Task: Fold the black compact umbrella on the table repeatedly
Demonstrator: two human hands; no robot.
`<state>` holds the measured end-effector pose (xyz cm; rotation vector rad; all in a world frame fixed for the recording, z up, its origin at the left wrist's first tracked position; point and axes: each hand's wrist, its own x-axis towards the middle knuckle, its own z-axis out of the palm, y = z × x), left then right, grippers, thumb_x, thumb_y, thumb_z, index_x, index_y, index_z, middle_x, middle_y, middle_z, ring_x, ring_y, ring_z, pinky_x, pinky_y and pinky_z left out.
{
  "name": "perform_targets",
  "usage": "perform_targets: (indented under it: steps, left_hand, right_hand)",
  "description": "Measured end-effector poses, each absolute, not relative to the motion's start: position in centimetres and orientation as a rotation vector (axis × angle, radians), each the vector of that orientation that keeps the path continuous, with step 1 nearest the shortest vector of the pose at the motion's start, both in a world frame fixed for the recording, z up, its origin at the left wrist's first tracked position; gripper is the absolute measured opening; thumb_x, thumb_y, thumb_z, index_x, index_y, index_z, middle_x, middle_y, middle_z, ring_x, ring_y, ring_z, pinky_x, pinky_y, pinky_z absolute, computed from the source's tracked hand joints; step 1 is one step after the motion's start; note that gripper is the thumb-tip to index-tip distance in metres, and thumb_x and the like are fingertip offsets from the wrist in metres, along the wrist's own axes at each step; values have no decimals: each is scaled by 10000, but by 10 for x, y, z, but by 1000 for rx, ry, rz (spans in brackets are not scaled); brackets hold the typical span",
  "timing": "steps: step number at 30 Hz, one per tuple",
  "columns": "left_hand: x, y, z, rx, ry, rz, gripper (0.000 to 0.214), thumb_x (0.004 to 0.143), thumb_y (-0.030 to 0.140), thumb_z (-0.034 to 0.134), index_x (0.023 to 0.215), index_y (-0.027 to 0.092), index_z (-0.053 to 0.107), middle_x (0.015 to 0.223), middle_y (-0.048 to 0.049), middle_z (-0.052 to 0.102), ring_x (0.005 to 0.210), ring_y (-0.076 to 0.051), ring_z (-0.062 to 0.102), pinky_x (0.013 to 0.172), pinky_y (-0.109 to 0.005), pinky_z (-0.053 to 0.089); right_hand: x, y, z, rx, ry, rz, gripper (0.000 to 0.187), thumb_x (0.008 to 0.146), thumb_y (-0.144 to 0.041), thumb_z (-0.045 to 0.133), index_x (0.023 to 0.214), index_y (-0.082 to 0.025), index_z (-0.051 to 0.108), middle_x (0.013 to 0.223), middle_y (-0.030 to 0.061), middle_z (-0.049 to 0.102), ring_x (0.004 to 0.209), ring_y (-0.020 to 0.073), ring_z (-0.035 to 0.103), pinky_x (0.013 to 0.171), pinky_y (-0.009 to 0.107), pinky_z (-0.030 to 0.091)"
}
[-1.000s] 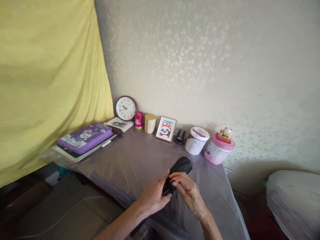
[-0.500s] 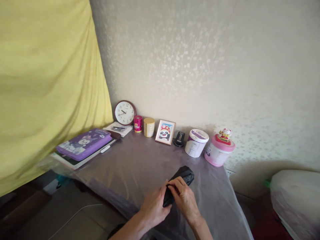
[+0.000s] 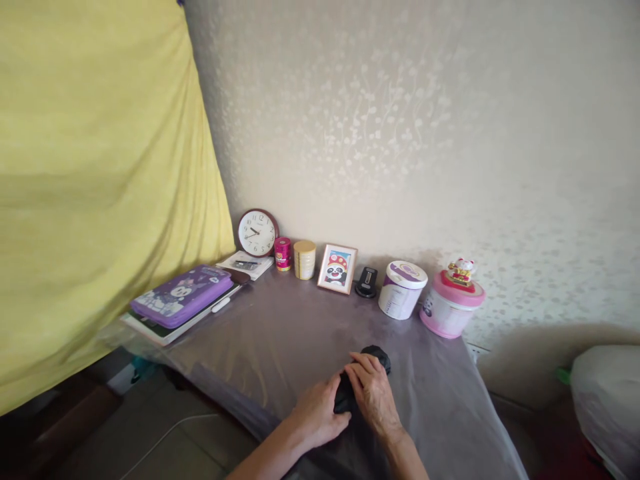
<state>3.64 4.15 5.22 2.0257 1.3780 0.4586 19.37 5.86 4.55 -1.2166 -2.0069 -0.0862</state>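
Black fabric bundle (image 3: 343,396) sits between my two hands over the near part of the counter (image 3: 245,337); whether it touches the plastic cover I cannot tell. My left fingers (image 3: 333,387) clasp its near end, spread just wide enough to go around it, the thumb lying along the lower side. My right fingers (image 3: 363,364) are bent close together over its middle, gripping it from above, and only the rounded far end shows beyond my knuckles.

A second ago my right fingertips were pinching at the near end, right by my left hand, and a long stretch of black cloth ran out past them; now that hand lies further along and covers most of it.

Further out, the white tub (image 3: 400,297) and the pink tub (image 3: 445,313) stand near the wall, the cat figurine (image 3: 461,271) on the pink lid. Left of them come the black stand (image 3: 367,283) and the panda picture (image 3: 337,268), then the clock (image 3: 258,233), leaning in the corner.
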Motion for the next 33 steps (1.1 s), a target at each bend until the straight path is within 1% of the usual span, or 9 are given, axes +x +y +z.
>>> perform_targets:
  steps: [3, 5, 9, 15, 17, 20, 24, 29, 33]
  left_hand:
    - [32, 48, 56, 2060, 1415, 392, 594, 707, 361, 577, 1275, 228, 464, 1120, -98, 630, 1011, -289, 608, 854, -359, 455]
    - [30, 51, 59, 2078, 1441, 358, 603, 712, 391, 567, 1282, 218, 467, 1104, -120, 624, 1004, -311, 606, 848, -388, 456]
    - [26, 50, 64, 2096, 1461, 308, 634, 723, 447, 550, 1302, 205, 460, 1091, -146, 619, 1003, -333, 602, 848, -417, 454]
    - [16, 33, 67, 2049, 1558, 223, 861, 698, 468, 591, 1438, 223, 226, 1240, -195, 529, 1040, -361, 587, 848, -439, 445]
    - [10, 26, 66, 2032, 1583, 194, 838, 713, 473, 579, 1436, 219, 238, 1229, -189, 536, 1030, -354, 592, 844, -429, 444]
    - [3, 19, 63, 2001, 1599, 222, 750, 785, 495, 498, 1428, 191, 262, 1222, -171, 544, 1064, -317, 573, 875, -390, 427]
    - [2, 13, 56, 2001, 1632, 266, 652, 869, 478, 391, 1435, 197, 231, 1243, -161, 525, 1056, -276, 577, 875, -346, 421]
    - [5, 4, 52, 2026, 1709, 240, 604, 911, 454, 307, 1446, 197, 193, 1226, -179, 515, 969, -282, 621, 797, -350, 455]
    - [5, -6, 53, 2043, 1744, 249, 622, 920, 445, 291, 1462, 226, 80, 1259, -177, 481, 966, -271, 624, 765, -329, 472]
  right_hand:
    - [197, 63, 44, -1145, -1974, -59, 248, 925, -202, 417, 1039, -209, 637, 1068, 84, 661, 1032, 218, 584, 898, 431, 475]
    - [194, 61, 40, -1111, -2038, -29, 250, 927, -195, 420, 1066, -211, 627, 1052, 74, 673, 1052, 211, 585, 937, 435, 452]
    - [188, 62, 28, -1180, -2133, -31, 270, 933, -172, 394, 1036, -221, 638, 1005, 52, 696, 1040, 207, 601, 992, 474, 383]
    - [207, 96, 25, -1248, -2054, -115, 314, 943, -237, 379, 871, -247, 685, 871, 33, 721, 972, 197, 629, 958, 427, 397]
    - [216, 104, 29, -1300, -1980, -131, 341, 951, -265, 360, 856, -219, 684, 874, 62, 719, 963, 214, 629, 935, 437, 408]
    - [221, 100, 37, -1355, -1884, -146, 353, 961, -285, 331, 952, -174, 666, 979, 115, 695, 1027, 237, 597, 936, 460, 405]
    - [208, 73, 41, -1215, -1958, -34, 280, 951, -250, 383, 1066, -190, 631, 1052, 85, 671, 1090, 203, 558, 958, 409, 427]
    - [199, 63, 33, -1166, -2021, 69, 266, 935, -224, 411, 1054, -201, 648, 1041, 82, 679, 1083, 236, 567, 974, 489, 414]
    - [203, 69, 40, -1213, -1901, 126, 275, 936, -228, 398, 1063, -189, 639, 1015, 92, 682, 1027, 211, 592, 890, 404, 495]
